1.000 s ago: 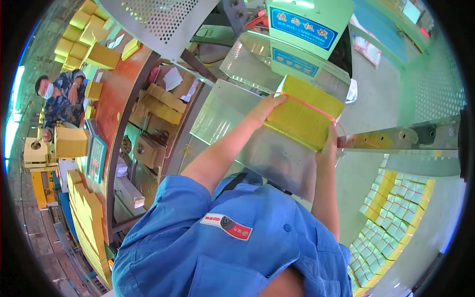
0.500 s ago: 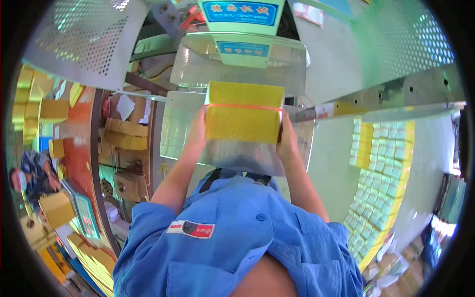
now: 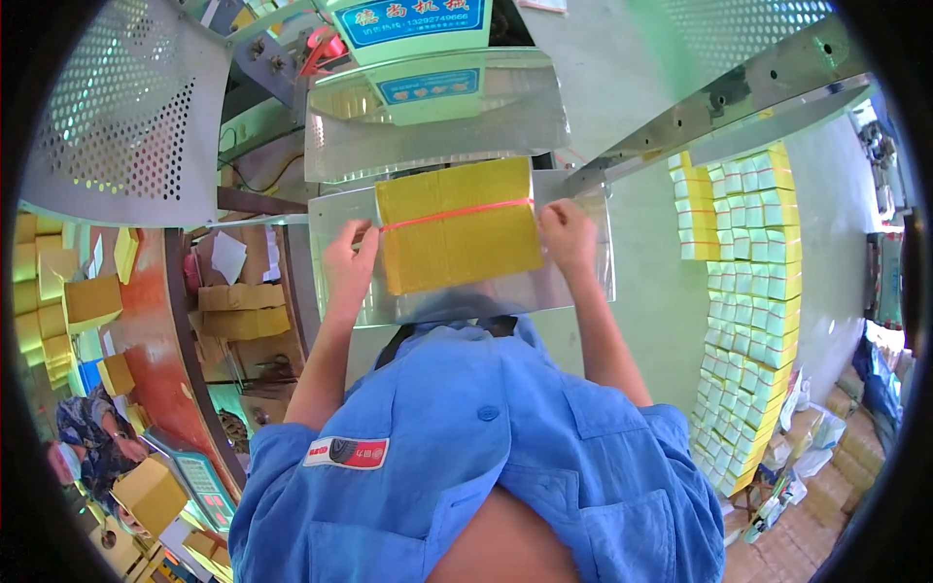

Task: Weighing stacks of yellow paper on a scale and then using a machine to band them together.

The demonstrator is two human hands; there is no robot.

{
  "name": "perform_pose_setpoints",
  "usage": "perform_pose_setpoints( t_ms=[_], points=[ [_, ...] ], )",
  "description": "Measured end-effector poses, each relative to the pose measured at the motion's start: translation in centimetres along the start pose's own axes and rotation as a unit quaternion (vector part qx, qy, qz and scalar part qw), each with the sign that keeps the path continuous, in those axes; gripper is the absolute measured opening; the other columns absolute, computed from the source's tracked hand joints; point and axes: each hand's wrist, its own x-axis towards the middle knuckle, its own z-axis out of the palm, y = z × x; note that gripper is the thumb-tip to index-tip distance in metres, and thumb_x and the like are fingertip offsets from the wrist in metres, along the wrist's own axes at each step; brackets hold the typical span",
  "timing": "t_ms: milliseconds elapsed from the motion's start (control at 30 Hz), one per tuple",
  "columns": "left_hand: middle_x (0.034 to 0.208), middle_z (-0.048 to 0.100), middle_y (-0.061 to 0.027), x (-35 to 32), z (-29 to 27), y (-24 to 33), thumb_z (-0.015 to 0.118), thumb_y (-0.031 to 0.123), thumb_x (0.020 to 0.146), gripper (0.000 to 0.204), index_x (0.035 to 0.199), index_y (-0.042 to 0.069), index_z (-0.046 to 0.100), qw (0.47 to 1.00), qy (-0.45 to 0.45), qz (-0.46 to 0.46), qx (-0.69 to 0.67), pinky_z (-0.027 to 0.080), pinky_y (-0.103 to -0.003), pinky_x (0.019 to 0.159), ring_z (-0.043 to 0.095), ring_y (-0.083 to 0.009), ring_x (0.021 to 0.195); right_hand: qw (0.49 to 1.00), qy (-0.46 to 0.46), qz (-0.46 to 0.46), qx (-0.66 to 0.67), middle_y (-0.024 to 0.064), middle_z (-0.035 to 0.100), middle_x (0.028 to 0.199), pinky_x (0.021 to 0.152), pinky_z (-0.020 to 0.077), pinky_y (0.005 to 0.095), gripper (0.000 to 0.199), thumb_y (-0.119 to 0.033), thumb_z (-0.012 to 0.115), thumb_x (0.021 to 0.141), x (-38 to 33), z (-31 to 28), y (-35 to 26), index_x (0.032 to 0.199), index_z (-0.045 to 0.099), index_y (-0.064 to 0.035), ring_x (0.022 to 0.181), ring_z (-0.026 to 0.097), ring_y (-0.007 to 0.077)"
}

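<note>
A yellow cardboard-covered bundle (image 3: 462, 245) lies slightly turned on a shiny metal plate (image 3: 588, 277) in front of me. A thin red strap (image 3: 457, 211) runs across its top from side to side. Close by the bundle's left side is my left hand (image 3: 350, 260), its fingers curled in near the strap. My right hand (image 3: 570, 235) is at the opposite side, fingers bent together beside the bundle's edge. Whether either hand pinches the strap's side or anything else is too small to make out.
A clear plastic guard (image 3: 437, 126) stands behind the bundle, under a machine head with a blue label (image 3: 413, 19). A metal beam (image 3: 719, 102) slants in from the right. Stacked strapped bundles (image 3: 748, 321) line the right floor. Left are a red-brown table (image 3: 155, 321) and a seated person (image 3: 92, 432).
The bundle, held up between both hands earlier, now rests on the plate and has turned slightly. Both hands have come away from its sides, and their fingers have curled. The view has shifted.
</note>
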Motion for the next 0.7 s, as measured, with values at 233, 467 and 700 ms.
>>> perform_pose_setpoints(
  t_ms=[233, 467, 700],
  points=[
    [0.126, 0.057, -0.0081, -0.2, 3.8, -2.1, 0.047, 0.045, 0.097, 0.053, 0.131, 0.004, 0.049, 0.797, -0.079, -0.165, -0.576, 0.044, -0.034, 0.095, 0.056, -0.0194, 0.112, 0.94, -0.084, -0.026, 0.331, 0.0068, 0.065, 0.114, 0.081, 0.0483, 0.0269, 0.037, -0.008, 0.052, 0.09, -1.0, 1.1, 1.3, 0.127, 0.055, -0.0039, 0.096, 0.061, 0.0144],
    [0.127, 0.056, -0.0072, -1.0, 4.4, 0.4, 0.045, 0.047, 0.097, 0.054, 0.132, 0.007, 0.048, 0.805, -0.118, -0.169, -0.557, 0.043, -0.036, 0.097, 0.054, -0.0198, 0.116, 0.922, -0.162, 0.003, 0.351, 0.0057, 0.055, 0.131, 0.089, 0.0459, 0.0293, 0.048, -0.023, 0.046, 0.097, -5.7, -1.0, 0.5, 0.143, 0.041, -0.0106, 0.11, 0.056, 0.017],
    [0.131, 0.055, -0.0059, -0.4, 4.0, 1.0, 0.043, 0.044, 0.099, 0.052, 0.134, 0.007, 0.048, 0.807, -0.145, -0.149, -0.552, 0.041, -0.035, 0.1, 0.052, -0.0191, 0.12, 0.957, -0.037, -0.046, 0.284, 0.0104, 0.062, 0.121, 0.088, 0.0467, 0.0291, 0.041, -0.026, 0.051, 0.095, -8.3, 0.3, 1.8, 0.133, 0.053, -0.008, 0.105, 0.059, 0.0162]
  ],
)
